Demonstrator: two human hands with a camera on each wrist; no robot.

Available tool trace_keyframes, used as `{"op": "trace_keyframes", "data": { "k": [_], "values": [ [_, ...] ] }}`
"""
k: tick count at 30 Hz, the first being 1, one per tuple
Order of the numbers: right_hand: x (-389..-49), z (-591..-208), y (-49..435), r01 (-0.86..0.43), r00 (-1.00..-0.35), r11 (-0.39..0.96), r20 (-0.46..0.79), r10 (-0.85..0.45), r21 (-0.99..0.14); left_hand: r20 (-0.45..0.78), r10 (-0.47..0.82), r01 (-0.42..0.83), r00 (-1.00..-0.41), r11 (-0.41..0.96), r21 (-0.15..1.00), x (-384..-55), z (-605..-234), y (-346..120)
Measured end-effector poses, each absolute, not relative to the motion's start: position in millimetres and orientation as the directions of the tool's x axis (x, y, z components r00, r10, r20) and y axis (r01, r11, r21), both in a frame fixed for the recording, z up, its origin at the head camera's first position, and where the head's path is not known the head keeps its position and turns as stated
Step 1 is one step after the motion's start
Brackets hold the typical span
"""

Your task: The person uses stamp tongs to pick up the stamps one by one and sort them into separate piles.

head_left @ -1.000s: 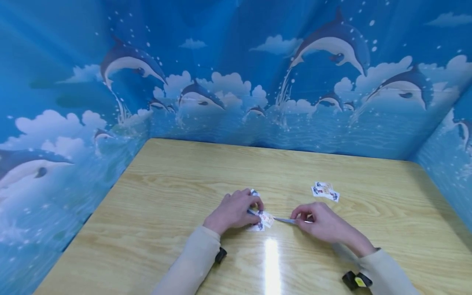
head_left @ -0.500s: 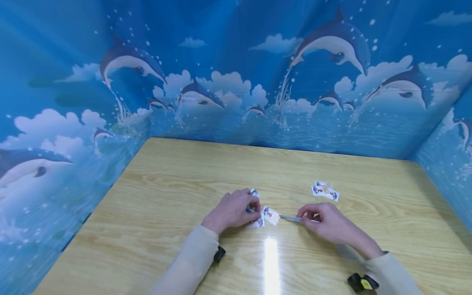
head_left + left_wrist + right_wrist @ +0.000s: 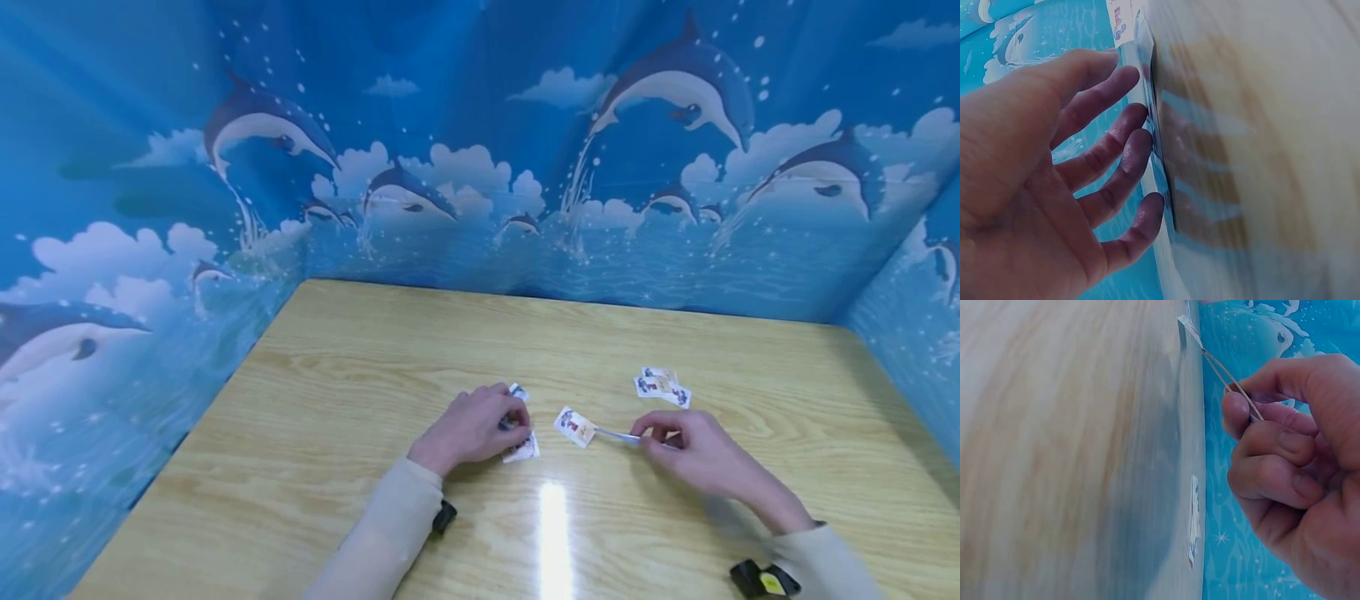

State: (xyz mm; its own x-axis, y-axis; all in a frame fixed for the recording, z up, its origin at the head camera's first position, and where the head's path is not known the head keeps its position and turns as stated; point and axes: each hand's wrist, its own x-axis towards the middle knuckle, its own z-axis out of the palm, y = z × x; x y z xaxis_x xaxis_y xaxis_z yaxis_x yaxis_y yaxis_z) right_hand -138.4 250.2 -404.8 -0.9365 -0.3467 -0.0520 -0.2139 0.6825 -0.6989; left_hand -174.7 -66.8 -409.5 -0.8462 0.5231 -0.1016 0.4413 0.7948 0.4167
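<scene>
A small printed card [image 3: 575, 427], seemingly lifted off the tabletop, hangs by one corner from the tips of the tweezers [image 3: 618, 435]. It should handle as light, thin and fairly stiff, easily creased, so an edge or corner is the best hold. It lies between the hands, left of the right hand [image 3: 693, 450], whose fingers pinch the tweezers. The left hand [image 3: 476, 429], fingers loosely bent and apart, rests its fingertips at other cards [image 3: 525, 452]; a card pile [image 3: 663, 387] lies beyond the right hand.

blue dolphin-print backdrop [image 3: 480, 108] behind and beside wood-grain table [image 3: 375, 350] — white light streak [image 3: 553, 533] on top
</scene>
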Motion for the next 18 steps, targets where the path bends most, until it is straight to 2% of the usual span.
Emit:
{"op": "trace_keyframes", "data": {
  "k": [5,12,18],
  "values": [
    [-137,-405,261,-0.215,-0.947,0.694,-0.028,-0.32,-0.687,-0.094,0.533,0.453,-0.841,0.787,0.419,-176,-409,-68],
    [-136,-401,275,-0.147,-0.964,0.725,-0.068,-0.259,-0.673,-0.109,0.553,0.452,-0.826,0.765,0.458,-175,-405,-73],
    [-135,-399,284,-0.152,-0.971,0.718,-0.032,-0.236,-0.679,-0.131,0.553,0.433,-0.823,0.759,0.487,-173,-402,-80]
  ]
}}
